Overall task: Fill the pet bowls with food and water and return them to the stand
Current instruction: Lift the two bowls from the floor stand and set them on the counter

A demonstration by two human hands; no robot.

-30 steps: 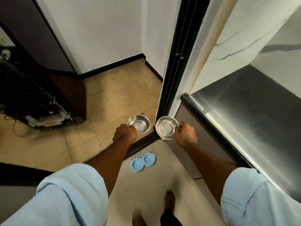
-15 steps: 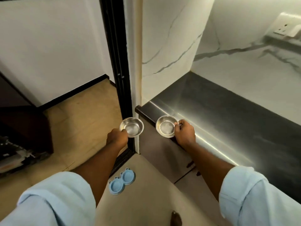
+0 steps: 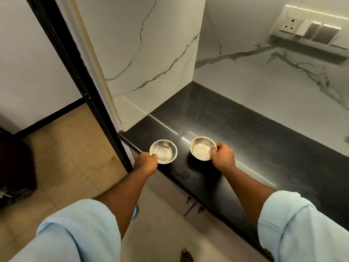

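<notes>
**Two steel bowls held over the black counter**

Nearest the camera, two rolled light-blue sleeves [image 3: 79,233] frame the view, with bare forearms reaching forward. A foot [image 3: 186,256] shows at the bottom edge on the pale floor [image 3: 160,233]. Beside the left forearm a sliver of the blue stand [image 3: 135,212] peeks out on the floor, the rest of it hidden.

The left hand [image 3: 146,160] has its fingers curled round the near rim of the left bowl [image 3: 163,151], which is at the counter's front corner. The right hand [image 3: 222,156] pinches the right rim of the right bowl [image 3: 203,148] between thumb and curled fingers. The bowls are side by side and apart, both upright over the black countertop [image 3: 264,148]; whether they touch it I cannot tell.

Below the counter edge are grey cabinet doors [image 3: 170,188]. To the left, tan tiles [image 3: 66,157] run past a black door frame [image 3: 75,72]. Behind the counter rises a white veined marble wall [image 3: 264,82], with a socket and switch panel [image 3: 306,29] at upper right.
</notes>
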